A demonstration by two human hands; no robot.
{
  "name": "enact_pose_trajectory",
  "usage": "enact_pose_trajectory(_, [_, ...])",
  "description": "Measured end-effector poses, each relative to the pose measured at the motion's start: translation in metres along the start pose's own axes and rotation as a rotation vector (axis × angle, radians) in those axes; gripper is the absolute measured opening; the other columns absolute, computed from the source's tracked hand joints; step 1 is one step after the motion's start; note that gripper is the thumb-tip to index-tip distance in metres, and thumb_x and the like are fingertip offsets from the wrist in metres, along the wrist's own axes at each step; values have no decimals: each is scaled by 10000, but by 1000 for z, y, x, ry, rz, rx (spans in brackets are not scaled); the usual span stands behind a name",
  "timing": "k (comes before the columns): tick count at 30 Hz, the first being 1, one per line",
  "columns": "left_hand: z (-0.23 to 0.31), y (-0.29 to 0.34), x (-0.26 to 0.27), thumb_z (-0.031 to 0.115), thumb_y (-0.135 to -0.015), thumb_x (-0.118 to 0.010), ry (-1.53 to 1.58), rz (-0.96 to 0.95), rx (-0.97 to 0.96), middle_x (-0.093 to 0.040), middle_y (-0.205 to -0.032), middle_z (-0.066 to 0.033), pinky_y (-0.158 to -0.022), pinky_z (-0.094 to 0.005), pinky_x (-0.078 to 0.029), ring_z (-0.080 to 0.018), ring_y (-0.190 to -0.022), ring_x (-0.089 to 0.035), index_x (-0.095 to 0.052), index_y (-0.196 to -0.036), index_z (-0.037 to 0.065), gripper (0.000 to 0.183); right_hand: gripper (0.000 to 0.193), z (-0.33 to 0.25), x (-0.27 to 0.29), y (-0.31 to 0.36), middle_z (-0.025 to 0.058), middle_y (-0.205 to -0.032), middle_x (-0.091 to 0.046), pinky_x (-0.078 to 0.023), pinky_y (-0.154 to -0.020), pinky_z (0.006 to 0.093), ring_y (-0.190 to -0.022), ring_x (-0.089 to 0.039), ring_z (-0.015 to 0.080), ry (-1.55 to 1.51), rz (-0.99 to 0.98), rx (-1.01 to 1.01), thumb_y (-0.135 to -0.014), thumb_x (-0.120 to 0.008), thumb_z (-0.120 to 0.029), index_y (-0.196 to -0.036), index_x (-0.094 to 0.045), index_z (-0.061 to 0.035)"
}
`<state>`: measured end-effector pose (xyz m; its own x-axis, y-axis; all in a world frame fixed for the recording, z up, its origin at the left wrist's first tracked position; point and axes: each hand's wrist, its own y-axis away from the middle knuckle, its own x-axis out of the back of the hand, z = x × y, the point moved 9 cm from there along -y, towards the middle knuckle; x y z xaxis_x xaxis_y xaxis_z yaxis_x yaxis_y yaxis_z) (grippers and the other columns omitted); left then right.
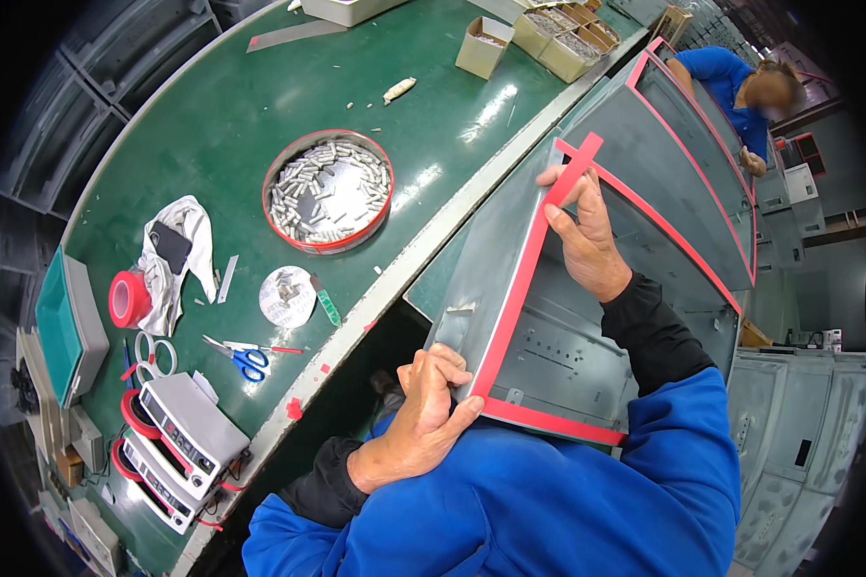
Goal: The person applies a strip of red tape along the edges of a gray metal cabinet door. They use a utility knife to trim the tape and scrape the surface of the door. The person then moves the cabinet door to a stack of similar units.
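Note:
A grey metal housing with an open, hollow inside lies tilted in front of me, against the table's edge. Red tape runs along its left rim, and more follows the near and far rims. At the upper corner, my right hand pinches the tape between thumb and fingers. The tape's free end sticks out past that corner, crossing the far strip. My left hand is closed around the lower left corner, its thumb on the rim beside the tape. Some of its fingertips are hidden.
On the green table stands a round red-rimmed tin with many small grey cylinders. Scissors, tape dispensers, a red tape roll and a white cloth lie left. Another person works beside a similar taped housing.

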<state>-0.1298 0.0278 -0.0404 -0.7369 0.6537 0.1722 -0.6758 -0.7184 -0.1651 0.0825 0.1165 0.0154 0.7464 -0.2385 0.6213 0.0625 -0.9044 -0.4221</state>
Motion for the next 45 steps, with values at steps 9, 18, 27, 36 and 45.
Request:
enact_pose_trajectory(9, [0,1,0,80,-813,-614,6,6,-16,-410,-998,-88,-823,-332,-210,-201,-910,-382,-409,-1021,76,292,85,-1,-1,0,45,-1083,-511,-227,-1013,371,-1081,-368,223,54,-3,13,-818,-527,-115,-793,-448,-94])
enact_pose_trajectory(18, [-1,1,0,96,-824,-608,2,5,-6,-403,-1006,-82,-825,-331,-207,-197,-914,-376,-409,-1024,81,282,89,1,0,0,40,-1090,-513,-226,-1013,364,-1091,-366,211,-13,3,-14,-821,-532,-131,-789,-457,-95])
enact_pose_trajectory(27, [-2,2,-1,98,-818,-617,-1,-4,3,-408,-1019,-86,-835,-333,-212,-197,-929,-378,-412,-1028,80,293,102,1,0,1,47,-1084,-517,-245,-1000,367,-1072,-377,219,-10,10,-4,-824,-534,-116,-782,-446,-88])
enact_pose_trajectory(36, [-2,2,0,95,-815,-614,2,-2,4,-417,-1007,-85,-837,-330,-210,-192,-926,-381,-415,-1024,74,289,121,-8,0,-1,77,-1103,-503,-264,-990,369,-1060,-387,247,89,-1,7,-808,-550,-49,-861,-445,-79])
enact_pose_trajectory(45, [-5,0,-2,130,-838,-584,23,4,-19,-413,-984,-89,-820,-326,-201,-200,-915,-378,-414,-1007,48,253,363,19,33,-28,75,-1020,-467,-392,-850,289,-915,-470,147,-493,170,-272,-826,-521,2,-1115,-318,-83])
